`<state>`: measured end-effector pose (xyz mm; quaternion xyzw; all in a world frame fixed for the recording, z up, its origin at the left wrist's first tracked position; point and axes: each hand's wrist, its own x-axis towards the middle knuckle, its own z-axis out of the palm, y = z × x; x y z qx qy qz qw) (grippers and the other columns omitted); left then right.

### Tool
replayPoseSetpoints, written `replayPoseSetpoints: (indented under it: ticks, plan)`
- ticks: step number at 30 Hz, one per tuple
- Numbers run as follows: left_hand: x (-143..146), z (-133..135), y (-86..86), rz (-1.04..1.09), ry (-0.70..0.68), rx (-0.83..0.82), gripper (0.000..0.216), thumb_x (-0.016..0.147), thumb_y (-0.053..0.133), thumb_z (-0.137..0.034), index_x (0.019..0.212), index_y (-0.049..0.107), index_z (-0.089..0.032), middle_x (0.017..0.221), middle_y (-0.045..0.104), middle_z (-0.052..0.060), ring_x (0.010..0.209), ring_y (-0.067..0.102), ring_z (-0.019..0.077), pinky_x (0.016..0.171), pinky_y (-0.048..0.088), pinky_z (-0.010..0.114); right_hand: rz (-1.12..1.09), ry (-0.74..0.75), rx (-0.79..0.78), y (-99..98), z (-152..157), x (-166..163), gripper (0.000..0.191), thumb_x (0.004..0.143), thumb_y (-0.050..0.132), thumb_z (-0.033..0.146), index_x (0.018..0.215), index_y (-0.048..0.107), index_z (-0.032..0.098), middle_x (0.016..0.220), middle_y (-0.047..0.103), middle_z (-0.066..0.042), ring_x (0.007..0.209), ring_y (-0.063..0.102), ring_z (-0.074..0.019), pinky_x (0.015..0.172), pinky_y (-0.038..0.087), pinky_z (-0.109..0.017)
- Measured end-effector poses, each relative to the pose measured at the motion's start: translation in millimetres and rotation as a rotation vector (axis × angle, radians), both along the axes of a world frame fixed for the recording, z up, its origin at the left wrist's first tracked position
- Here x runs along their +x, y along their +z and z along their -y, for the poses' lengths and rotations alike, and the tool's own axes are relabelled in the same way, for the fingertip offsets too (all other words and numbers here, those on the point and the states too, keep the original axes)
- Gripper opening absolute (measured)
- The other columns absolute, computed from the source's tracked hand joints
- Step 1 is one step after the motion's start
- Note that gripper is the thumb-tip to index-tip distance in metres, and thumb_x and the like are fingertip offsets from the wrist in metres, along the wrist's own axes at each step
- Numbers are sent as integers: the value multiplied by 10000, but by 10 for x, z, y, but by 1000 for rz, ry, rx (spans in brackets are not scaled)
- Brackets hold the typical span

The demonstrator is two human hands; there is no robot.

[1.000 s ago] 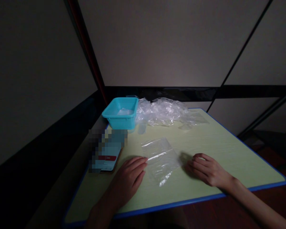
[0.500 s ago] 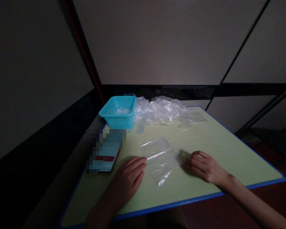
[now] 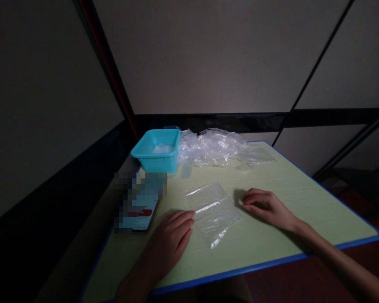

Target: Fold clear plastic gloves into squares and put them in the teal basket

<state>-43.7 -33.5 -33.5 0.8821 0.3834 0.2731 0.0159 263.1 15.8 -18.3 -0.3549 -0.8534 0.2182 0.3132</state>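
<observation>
A clear plastic bag (image 3: 213,210) lies flat on the pale green table, with shiny creases across it. My left hand (image 3: 173,231) rests flat at its left edge, fingers stretched out and fingertips touching the plastic. Just beyond the bag's right edge is my right hand (image 3: 268,206), thumb and fingers pinched together above the table. A tiny pale spot shows at those fingertips, too small to name. Left of my left hand lies a phone (image 3: 143,212), its screen lit and partly blurred out.
At the back left stands a turquoise plastic basin (image 3: 156,162) with something whitish inside. A heap of crumpled clear plastic bags (image 3: 219,145) lies beside it along the back. The table (image 3: 303,202) has a blue edge, and panelled walls stand behind and to the left.
My right hand has risen a little from beside the bag's right corner, and its thumb and fingers now form a clear pinch. My left hand and the bag have stayed put.
</observation>
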Motion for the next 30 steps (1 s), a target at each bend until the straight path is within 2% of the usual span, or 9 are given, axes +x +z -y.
replayPoseSetpoints:
  ticks: [4, 7, 9, 15, 19, 23, 26, 30]
  plan:
    - [-1, -10, -13, -4, -5, -6, 229, 858, 427, -121, 1013, 594, -141, 1094, 623, 103, 1012, 564, 201, 863, 491, 389, -118, -16, -250, 62, -337, -30, 208, 794, 577, 348, 724, 626, 158, 787, 600, -45, 703, 559, -133, 639, 447, -280]
    - [-10, -21, -30, -5, -2, -4, 229, 857, 426, -122, 1009, 595, -148, 1091, 623, 101, 1013, 566, 199, 858, 496, 386, -174, -14, -407, -10, -529, -63, 277, 736, 616, 422, 683, 601, 150, 672, 569, -8, 601, 512, -109, 558, 413, -255]
    - [-17, -23, -37, -10, 7, -2, 226, 856, 431, -129, 1005, 598, -156, 1086, 627, 95, 1009, 569, 199, 858, 497, 384, -187, -23, -447, -79, -583, -76, 306, 721, 618, 449, 689, 594, 146, 624, 550, 8, 558, 487, -99, 522, 392, -244]
    - [-24, -3, -27, -11, 19, 12, 232, 849, 443, -149, 1018, 600, -179, 1080, 634, 67, 1009, 574, 192, 869, 494, 363, -172, -47, -456, -114, -630, -114, 316, 716, 605, 451, 678, 590, 138, 614, 558, 3, 542, 479, -98, 516, 384, -243]
    - [-25, 2, -15, 9, 33, 32, 244, 847, 449, -162, 1043, 591, -189, 1120, 618, 58, 1033, 565, 188, 890, 482, 344, -179, -87, -434, -116, -821, -296, 312, 679, 609, 442, 620, 575, 138, 598, 556, 3, 538, 472, -99, 525, 381, -244]
    - [-36, -10, -7, 5, 55, 43, 262, 843, 458, -160, 1069, 583, -200, 1117, 621, 47, 1031, 567, 184, 886, 484, 329, -198, -173, -374, -225, -999, -506, 298, 675, 581, 419, 558, 527, 150, 518, 473, 32, 487, 401, -83, 474, 316, -226]
    - [-40, -17, -8, -10, 66, 59, 253, 842, 456, -161, 1052, 591, -204, 1068, 643, 42, 984, 590, 187, 851, 503, 342, -187, -228, -333, -298, -1031, -566, 284, 673, 584, 390, 529, 509, 156, 483, 431, 42, 468, 355, -79, 450, 261, -220]
    - [-38, -23, -11, -4, 69, 69, 243, 837, 455, -152, 1024, 599, -208, 1030, 656, 30, 945, 603, 182, 828, 509, 344, -169, -256, -309, -314, -1001, -557, 248, 676, 597, 369, 568, 546, 152, 505, 471, 31, 479, 374, -86, 452, 257, -217]
